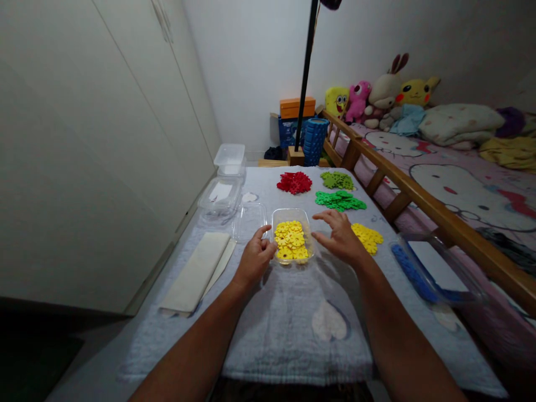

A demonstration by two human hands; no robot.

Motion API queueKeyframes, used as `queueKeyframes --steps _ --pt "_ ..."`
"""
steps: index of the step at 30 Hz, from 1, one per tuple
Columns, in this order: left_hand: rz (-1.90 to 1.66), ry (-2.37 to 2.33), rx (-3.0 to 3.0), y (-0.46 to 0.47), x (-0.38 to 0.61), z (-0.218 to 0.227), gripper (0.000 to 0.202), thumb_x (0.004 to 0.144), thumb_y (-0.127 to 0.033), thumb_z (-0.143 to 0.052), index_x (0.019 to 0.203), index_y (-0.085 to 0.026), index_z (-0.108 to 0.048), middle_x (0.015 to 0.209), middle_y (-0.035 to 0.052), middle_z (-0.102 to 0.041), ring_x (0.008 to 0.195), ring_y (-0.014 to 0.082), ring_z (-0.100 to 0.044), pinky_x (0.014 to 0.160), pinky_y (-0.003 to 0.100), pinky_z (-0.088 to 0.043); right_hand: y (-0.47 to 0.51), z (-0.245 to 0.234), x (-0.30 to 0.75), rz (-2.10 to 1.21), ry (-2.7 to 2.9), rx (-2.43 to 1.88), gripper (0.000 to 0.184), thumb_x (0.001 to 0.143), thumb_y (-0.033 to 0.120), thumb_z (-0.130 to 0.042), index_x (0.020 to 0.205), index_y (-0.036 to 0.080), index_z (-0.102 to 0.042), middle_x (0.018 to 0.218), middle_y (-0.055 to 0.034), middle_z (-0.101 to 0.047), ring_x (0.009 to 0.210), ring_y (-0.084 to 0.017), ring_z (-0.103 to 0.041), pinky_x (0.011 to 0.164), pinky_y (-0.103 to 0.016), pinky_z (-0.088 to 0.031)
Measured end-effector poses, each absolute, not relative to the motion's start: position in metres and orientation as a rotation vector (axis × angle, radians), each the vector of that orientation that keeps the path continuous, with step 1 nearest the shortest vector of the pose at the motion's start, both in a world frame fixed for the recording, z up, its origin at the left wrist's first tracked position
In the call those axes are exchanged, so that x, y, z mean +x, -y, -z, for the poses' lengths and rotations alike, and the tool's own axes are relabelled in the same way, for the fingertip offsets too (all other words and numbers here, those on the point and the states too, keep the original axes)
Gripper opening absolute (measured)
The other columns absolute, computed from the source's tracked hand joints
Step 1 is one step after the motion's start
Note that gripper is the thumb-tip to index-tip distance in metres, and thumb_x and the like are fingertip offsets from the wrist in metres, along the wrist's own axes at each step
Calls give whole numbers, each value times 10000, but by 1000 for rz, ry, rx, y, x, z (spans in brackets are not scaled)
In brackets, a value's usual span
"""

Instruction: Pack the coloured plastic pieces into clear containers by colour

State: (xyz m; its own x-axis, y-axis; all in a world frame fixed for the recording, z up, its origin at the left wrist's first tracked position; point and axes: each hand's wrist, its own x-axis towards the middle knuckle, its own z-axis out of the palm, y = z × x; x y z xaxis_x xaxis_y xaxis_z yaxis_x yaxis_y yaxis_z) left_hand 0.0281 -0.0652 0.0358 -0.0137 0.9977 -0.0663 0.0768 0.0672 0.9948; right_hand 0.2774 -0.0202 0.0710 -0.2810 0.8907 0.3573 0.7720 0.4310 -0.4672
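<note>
A clear plastic container (312, 254) stands in front of me, holding several yellow snowflake-shaped plastic pieces (292, 237). My left hand (256, 254) is at its left side, index finger and thumb apart, the thumb at the wall; whether it presses on it I cannot tell. To the right of the container, my right hand (338, 234) hovers with spread fingers and nothing in them. Partly behind that hand lies a loose pile of yellow pieces (369, 237). A clear lid (250, 220) rests left of the container.
Beyond are piles of red pieces (295, 182), light green pieces (337, 180) and green pieces (340, 200). Lidded container (435, 268) with blue pieces sits right; stacked clear containers (221, 192) and folded cloth-like sheet (199, 273) left. A wooden bed rail (410, 192) borders the table.
</note>
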Motion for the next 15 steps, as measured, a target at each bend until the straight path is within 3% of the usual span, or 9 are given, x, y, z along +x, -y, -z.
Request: queueKeyframes --steps 5,10,15 --pt "-1113 -1318 1228 66 28 -36 668 820 -421 -653 1413 -141 -531 585 -109 -431 497 90 -378 495 204 -274 14 -71 334 -158 2008 -1567 291 876 338 -626 1119 237 -751 1136 -114 -708 1121 -329 -600 1013 -488 -422" --pt "-1110 -1308 1237 65 28 -35 695 827 -429 -638 1428 -111 -498 592 -115 -411 506 90 -361 494 206 -278 22 -47 359 -132 2075 -1887 291 781 361 -718 1051 281 -790 1103 -110 -696 1063 -351 -562 896 -466 -427" --pt "-1112 -1317 1234 65 27 -35 680 828 -435 -643 1416 -119 -513 596 -116 -400 506 88 -354 494 205 -270 28 -25 353 -40 2154 -1929 279 706 310 -766 983 282 -783 1097 -113 -669 1022 -332 -516 864 -446 -396"
